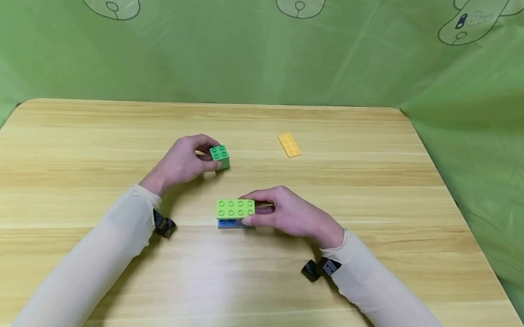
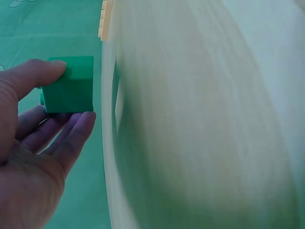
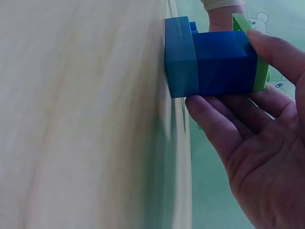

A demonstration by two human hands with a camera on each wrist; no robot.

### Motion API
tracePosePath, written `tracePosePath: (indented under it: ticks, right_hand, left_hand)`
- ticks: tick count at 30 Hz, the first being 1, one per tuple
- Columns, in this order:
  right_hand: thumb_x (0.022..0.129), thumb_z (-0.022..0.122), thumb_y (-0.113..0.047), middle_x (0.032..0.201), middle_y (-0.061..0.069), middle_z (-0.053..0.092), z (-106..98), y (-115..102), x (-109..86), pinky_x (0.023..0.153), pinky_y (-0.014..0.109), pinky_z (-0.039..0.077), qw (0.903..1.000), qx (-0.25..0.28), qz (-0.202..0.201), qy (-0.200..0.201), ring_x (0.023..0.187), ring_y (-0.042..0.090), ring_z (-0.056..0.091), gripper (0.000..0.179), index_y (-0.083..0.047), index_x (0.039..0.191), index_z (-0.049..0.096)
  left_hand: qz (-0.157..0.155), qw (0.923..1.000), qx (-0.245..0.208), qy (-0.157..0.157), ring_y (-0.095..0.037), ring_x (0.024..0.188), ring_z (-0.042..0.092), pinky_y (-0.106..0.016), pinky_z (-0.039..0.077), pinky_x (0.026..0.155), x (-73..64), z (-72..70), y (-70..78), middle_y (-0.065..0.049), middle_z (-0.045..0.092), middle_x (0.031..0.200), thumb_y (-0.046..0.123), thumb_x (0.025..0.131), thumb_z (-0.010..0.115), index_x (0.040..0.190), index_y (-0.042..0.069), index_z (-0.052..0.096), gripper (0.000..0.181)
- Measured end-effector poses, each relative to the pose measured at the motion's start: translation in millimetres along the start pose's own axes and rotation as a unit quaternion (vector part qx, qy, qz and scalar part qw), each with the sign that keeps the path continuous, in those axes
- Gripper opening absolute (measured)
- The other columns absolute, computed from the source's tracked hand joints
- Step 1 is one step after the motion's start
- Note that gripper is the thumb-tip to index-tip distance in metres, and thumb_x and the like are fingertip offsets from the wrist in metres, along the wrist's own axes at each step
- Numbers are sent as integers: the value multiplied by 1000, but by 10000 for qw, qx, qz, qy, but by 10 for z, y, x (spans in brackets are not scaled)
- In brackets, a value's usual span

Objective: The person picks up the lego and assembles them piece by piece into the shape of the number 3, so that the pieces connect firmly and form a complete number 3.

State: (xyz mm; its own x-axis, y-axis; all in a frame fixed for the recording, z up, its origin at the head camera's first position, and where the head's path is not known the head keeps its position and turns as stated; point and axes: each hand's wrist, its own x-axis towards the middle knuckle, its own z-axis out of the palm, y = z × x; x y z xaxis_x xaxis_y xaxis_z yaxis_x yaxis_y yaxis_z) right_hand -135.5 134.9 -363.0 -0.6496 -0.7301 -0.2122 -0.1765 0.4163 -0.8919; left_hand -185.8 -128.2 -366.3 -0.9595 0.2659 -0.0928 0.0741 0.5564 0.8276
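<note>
My left hand (image 1: pixel 182 161) pinches a square green brick (image 1: pixel 219 152) between thumb and fingers, with its studs up. In the left wrist view this green brick (image 2: pixel 71 90) shows a smooth side, thumb on one face and fingertips on the opposite one. Nearer to me, my right hand (image 1: pixel 292 213) grips the right end of a small stack. On top of that stack lies a long lime-green plate (image 1: pixel 235 208). Beneath it, the right wrist view shows a shorter dark blue brick (image 3: pixel 226 64) on a lighter blue brick (image 3: pixel 182 57), whose studs peek out past the dark one.
A flat yellow-orange plate (image 1: pixel 289 145) with studs lies farther back on the wooden table (image 1: pixel 359 166), right of the left hand. Green cloth (image 1: pixel 233 63) hangs behind the table and along its right side. Small dark cameras sit at both wrists.
</note>
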Motion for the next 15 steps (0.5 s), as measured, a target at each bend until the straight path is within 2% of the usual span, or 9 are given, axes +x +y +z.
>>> tracePosePath:
  ticks: [8,15]
  right_hand:
    - [90,74,-27,111,-5,69,11,-1,12,88,29,54,10000,35,-4,-23,102,14,65,41,-11,127,65]
    - [91,73,-27,112,-5,69,10,-1,10,87,29,54,10000,-32,11,-11,102,13,65,41,-11,128,64]
  left_hand:
    - [81,9997,-229,58,-27,107,61,-37,53,90,-48,-12,-30,-11,61,113,15,86,77,126,3,60,45]
    - [229,9995,-202,78,-29,106,59,-37,52,92,-56,-26,-69,-12,59,113,12,87,75,126,1,58,44]
